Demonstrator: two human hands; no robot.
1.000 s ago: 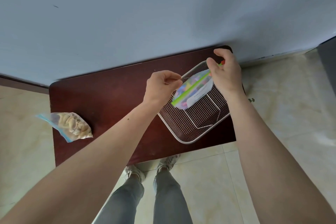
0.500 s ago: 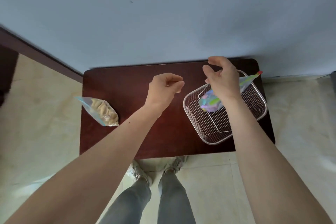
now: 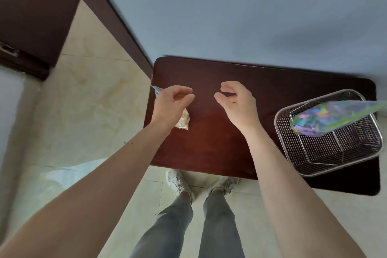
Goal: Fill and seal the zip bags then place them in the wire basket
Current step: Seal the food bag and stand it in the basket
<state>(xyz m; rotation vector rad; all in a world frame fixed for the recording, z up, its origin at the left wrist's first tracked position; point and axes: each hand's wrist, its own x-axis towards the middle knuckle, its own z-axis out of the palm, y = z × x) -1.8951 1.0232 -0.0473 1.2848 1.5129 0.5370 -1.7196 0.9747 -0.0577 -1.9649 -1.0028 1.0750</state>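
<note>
A zip bag of colourful pieces (image 3: 326, 119) with a green seal strip lies tilted across the far rim of the wire basket (image 3: 314, 163) at the table's right end. A second zip bag with pale contents (image 3: 184, 120) lies at the table's left end, mostly hidden under my left hand (image 3: 171, 104). That hand hovers over it with fingers curled and apart, holding nothing. My right hand (image 3: 236, 102) floats above the middle of the dark wooden table (image 3: 213, 142), fingers loosely curled and empty.
The table stands against a pale blue wall. A dark wooden baseboard and a dark cabinet (image 3: 31, 16) are at the left. Pale floor tiles, my legs and my shoes (image 3: 180, 184) show below the table's near edge.
My right hand let go of the colourful bag, which now rests on the basket, and moved left to the table's middle. My left hand moved over the pale bag. The view swung left.
</note>
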